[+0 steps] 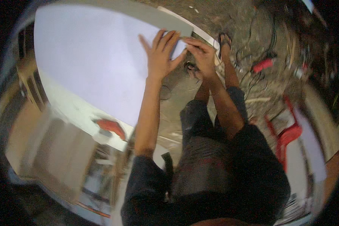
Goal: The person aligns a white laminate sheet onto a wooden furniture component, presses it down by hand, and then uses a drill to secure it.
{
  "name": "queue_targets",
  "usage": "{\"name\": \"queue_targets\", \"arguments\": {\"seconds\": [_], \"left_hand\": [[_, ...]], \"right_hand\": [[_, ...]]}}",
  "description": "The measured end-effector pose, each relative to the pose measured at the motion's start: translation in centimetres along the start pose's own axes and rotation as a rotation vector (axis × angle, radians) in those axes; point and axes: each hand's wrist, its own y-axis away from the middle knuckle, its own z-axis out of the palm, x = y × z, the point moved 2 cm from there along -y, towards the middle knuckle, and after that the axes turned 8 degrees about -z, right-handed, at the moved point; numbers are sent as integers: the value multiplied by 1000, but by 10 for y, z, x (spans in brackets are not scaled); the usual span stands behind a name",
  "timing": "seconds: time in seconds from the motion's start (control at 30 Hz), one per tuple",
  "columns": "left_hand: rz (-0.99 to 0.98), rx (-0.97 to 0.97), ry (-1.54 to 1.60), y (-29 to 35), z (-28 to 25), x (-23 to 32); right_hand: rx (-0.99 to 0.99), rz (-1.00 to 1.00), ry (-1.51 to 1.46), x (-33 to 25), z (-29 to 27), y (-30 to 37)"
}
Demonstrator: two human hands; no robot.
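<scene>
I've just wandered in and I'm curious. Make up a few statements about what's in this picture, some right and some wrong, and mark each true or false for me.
1. The left hand is spread at the edge of the large white panel. True.
2. The right hand hangs far from the left hand. False: the right hand is close beside it, near the panel's edge.
3. Both forearms are covered by cloth. False: the forearms are bare below short dark sleeves.
4. A red object lies on the floor, right of the feet. True.
5. The large panel is bright red. False: it is white.
</scene>
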Motion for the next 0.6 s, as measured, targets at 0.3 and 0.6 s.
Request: {"name": "queue_targets", "arguments": {"seconds": [0.3,0.6], "left_hand": [[-491,309,183,167,6,33],[-1742,1315,411,361,24,-7]], "right_hand": [[-400,-382,841,-20,-13,-8],[-636,-537,1009,-36,-47,-8]]}}
